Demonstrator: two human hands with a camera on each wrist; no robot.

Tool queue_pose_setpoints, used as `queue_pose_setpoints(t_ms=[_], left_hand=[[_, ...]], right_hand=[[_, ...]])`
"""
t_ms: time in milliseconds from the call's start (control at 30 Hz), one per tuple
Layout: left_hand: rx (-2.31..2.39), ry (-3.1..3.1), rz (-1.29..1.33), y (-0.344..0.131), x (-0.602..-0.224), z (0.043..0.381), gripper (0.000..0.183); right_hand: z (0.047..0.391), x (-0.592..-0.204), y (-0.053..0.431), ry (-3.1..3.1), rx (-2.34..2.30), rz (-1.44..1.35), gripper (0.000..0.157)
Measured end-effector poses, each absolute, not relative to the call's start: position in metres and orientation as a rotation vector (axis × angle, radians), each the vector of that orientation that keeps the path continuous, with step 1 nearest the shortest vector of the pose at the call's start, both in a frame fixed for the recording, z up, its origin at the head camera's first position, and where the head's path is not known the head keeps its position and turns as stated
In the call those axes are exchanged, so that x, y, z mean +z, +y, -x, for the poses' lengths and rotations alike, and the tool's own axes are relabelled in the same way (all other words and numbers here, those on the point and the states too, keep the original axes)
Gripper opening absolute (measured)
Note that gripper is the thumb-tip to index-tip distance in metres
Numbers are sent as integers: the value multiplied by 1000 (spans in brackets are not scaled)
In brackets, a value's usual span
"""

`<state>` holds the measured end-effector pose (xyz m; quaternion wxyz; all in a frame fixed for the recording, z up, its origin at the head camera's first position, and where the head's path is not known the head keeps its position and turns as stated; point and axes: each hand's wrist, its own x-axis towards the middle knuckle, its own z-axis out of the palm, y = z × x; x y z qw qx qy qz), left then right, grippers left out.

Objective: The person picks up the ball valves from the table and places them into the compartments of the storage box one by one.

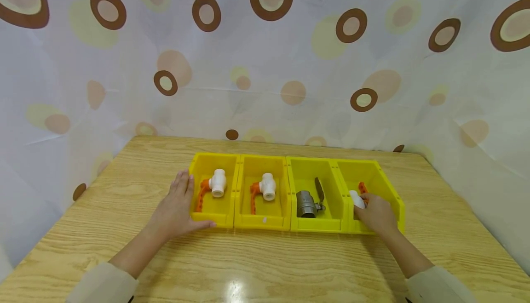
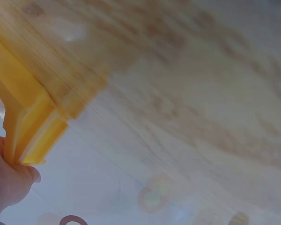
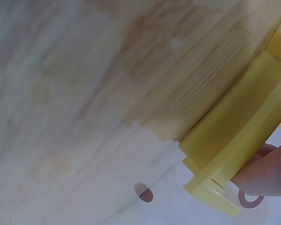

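Four yellow bins stand side by side. My left hand [image 1: 175,208] rests against the left wall of the leftmost bin [image 1: 212,220], fingers straight and thumb along its front edge. In the left wrist view, part of this hand [image 2: 11,185] touches the yellow bin [image 2: 23,89]. Inside the rightmost bin [image 1: 391,185], my right hand [image 1: 377,213] pinches a white ball valve [image 1: 355,199] with an orange handle [image 1: 363,188]; the fingers partly cover it. In the right wrist view, fingers [image 3: 267,173] show behind the bin's wall [image 3: 234,131], and the valve is hidden.
White ball valves with orange handles lie in the leftmost bin [image 1: 218,183] and the second bin [image 1: 268,186]. A metal ball valve [image 1: 306,204] with a dark lever lies in the third. The bins stand on a wood-grain table [image 1: 265,266] before a patterned curtain [image 1: 265,54].
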<state>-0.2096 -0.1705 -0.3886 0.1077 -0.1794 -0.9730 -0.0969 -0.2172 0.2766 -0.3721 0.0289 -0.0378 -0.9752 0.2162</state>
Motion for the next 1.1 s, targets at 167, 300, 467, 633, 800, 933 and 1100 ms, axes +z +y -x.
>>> queue_pose_setpoints(t_ms=[167, 300, 467, 633, 800, 933, 1100], left_hand=[[-278, -2858, 528, -172, -388, 209, 117], [-311, -2870, 528, -172, -388, 209, 119], [-377, -2895, 505, -172, -388, 209, 120], [-360, -2895, 502, -171, -386, 211, 118], [-188, -2847, 524, -171, -380, 210, 108], [-94, -2676, 547, -175, -380, 211, 89], [-98, -2297, 634, -180, -385, 214, 72]], right_hand=[[217, -371, 275, -3027, 661, 103, 47], [214, -367, 275, -3027, 669, 79, 46], [209, -362, 277, -2980, 711, 57, 47], [201, -354, 280, -2912, 761, -2, 42], [189, -348, 280, -2815, 811, -52, 39], [183, -351, 284, -2680, 808, -130, 29], [181, -357, 296, -2484, 738, -245, 20]])
